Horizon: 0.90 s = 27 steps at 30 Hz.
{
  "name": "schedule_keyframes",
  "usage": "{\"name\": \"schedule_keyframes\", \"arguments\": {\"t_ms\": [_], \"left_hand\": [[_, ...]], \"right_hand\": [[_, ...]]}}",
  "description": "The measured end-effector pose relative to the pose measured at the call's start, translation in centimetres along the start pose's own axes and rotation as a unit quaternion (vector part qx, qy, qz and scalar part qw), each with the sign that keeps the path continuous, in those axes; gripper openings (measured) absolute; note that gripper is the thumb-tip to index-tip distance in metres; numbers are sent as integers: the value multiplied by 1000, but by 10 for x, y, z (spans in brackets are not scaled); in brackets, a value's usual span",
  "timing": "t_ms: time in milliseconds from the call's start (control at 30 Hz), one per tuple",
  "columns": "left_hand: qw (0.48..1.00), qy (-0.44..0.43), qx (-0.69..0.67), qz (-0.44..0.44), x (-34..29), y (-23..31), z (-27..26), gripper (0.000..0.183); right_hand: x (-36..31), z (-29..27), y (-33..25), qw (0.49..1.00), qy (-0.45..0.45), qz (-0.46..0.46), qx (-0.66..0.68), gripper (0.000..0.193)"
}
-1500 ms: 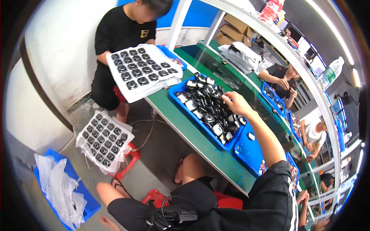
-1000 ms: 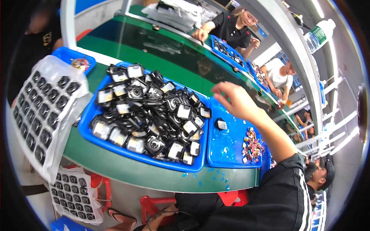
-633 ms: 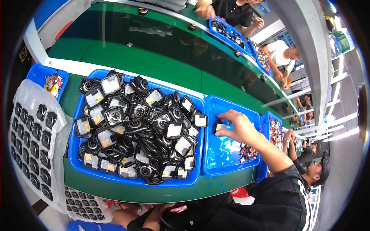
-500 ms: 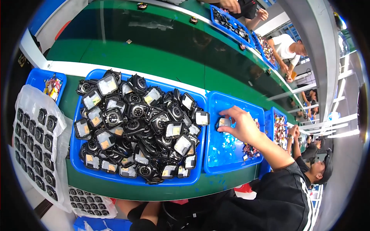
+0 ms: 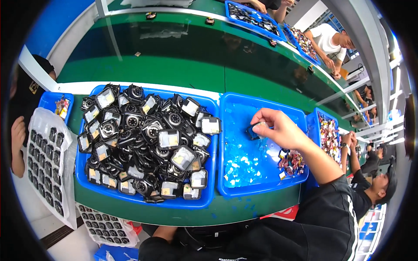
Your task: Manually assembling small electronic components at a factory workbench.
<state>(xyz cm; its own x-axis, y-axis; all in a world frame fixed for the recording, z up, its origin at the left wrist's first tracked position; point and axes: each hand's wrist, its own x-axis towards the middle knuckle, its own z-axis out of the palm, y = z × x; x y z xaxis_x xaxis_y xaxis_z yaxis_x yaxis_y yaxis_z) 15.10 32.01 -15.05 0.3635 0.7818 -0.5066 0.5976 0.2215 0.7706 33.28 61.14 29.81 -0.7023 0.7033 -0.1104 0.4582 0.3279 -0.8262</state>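
Blue tray [image 5: 261, 192] under the right hand [image 5: 281, 127], which pinches a small black case [image 5: 253, 133], probably from a watch, though partly hidden. Reddish scraps [image 5: 291, 163] lie below the wrist; left of the hand, similar cases [image 5: 152, 130] fill a second tray [image 5: 211, 182].

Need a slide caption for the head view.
Right hand pinching a small dark case over a blue tray, beside a heap of black watch-like cases.

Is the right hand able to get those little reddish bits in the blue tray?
Probably yes: the right hand is over that blue tray, and the reddish bits lie mostly in the open near the wrist. But it's pinching a small dark piece, which might get in the way.
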Motion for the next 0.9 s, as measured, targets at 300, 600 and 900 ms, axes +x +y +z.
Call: {"name": "schedule_keyframes", "arguments": {"t_ms": [300, 600, 900], "left_hand": [[998, 36, 39, 22, 59, 21, -38, 47], [987, 42, -24, 154, 160, 85, -123, 44], [979, -84, 117, 142, 209, 140, -153, 63]], "right_hand": [[-4, -46, -34, 995, 91, -5, -26, 23], [-37, -85, -47, 958, 260, -62, -102, 23], [-121, -82, -15, 888, 456, -44, -46, 28]]}}
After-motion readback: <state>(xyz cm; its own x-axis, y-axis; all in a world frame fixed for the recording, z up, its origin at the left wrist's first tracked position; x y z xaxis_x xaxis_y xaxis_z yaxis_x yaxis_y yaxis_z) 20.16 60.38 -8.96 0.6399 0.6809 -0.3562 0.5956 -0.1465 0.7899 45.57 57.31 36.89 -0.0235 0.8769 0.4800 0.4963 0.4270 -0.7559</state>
